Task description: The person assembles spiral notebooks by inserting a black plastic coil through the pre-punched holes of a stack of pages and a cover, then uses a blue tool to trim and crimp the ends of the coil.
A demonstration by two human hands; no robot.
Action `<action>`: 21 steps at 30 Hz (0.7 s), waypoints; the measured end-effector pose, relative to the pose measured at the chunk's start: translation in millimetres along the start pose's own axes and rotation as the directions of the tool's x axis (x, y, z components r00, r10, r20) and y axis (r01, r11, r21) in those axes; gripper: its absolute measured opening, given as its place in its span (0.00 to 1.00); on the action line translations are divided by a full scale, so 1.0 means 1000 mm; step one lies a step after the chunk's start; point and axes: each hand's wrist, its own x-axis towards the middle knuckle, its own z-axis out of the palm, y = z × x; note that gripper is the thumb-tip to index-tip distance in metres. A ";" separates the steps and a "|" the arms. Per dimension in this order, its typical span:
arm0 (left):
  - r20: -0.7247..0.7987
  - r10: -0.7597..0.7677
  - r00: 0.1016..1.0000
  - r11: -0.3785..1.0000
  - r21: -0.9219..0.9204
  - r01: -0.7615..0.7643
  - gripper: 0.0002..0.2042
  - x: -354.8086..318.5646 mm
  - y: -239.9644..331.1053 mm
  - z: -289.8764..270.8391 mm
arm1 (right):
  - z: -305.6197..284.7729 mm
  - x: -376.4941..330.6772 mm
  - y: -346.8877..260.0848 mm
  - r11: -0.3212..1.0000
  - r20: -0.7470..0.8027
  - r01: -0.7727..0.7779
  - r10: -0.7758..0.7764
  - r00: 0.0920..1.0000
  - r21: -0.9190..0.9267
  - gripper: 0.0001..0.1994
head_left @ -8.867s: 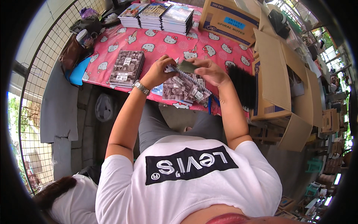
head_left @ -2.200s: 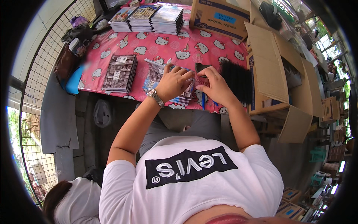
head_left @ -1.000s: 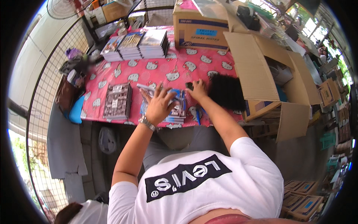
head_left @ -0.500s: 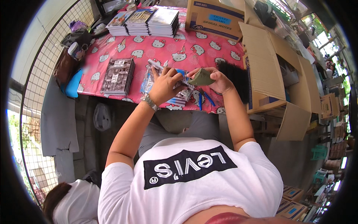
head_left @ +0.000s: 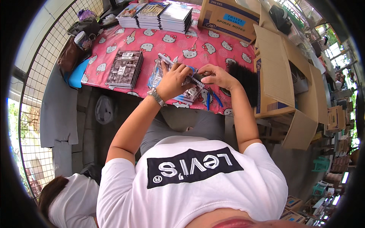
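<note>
My left hand (head_left: pixel 175 81), with a metal watch at the wrist, is closed on a grey-patterned spiral notebook (head_left: pixel 165 60) near the table's front edge. The notebook tilts over a small pile of notebooks with blue covers (head_left: pixel 155 79). At the notebook's right end, the fingers of my right hand (head_left: pixel 218 77) pinch a small dark piece (head_left: pixel 198 77) beside the spiral edge; its kind is unclear. Just below my right hand lie blue-handled pliers (head_left: pixel 213 99). A stack of grey-patterned spiral notebooks (head_left: pixel 124 69) sits to the left.
Three piles of notebooks (head_left: pixel 175 19) stand at the back of the pink patterned table cover (head_left: pixel 167 47). A closed carton (head_left: pixel 228 21) is behind, an open carton (head_left: pixel 274 72) at right. Black bristly material (head_left: pixel 243 81) lies beside it. Bags and a cup (head_left: pixel 80 38) are at left. Someone in white (head_left: pixel 72 201) is at lower left.
My right hand has turned and lowered the olive-green piece toward the notebook's spiral edge, where only a dark part shows. My left hand stays over the notebook. The whole view has shifted slightly.
</note>
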 end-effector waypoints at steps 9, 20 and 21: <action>-0.006 -0.010 1.000 0.997 -0.071 0.010 0.23 -0.001 -0.002 -0.002 | 0.007 -0.003 -0.022 0.710 0.085 0.238 -0.387 0.918 0.663 0.26; 0.016 -0.035 0.999 0.999 0.041 0.035 0.27 0.006 -0.029 -0.021 | 0.004 0.017 -0.010 0.876 0.056 0.103 -0.146 0.988 0.472 0.28; 0.040 -0.060 0.997 0.997 0.049 0.058 0.26 0.006 -0.044 -0.024 | 0.012 0.015 -0.025 0.664 0.048 0.183 -0.313 0.948 0.725 0.27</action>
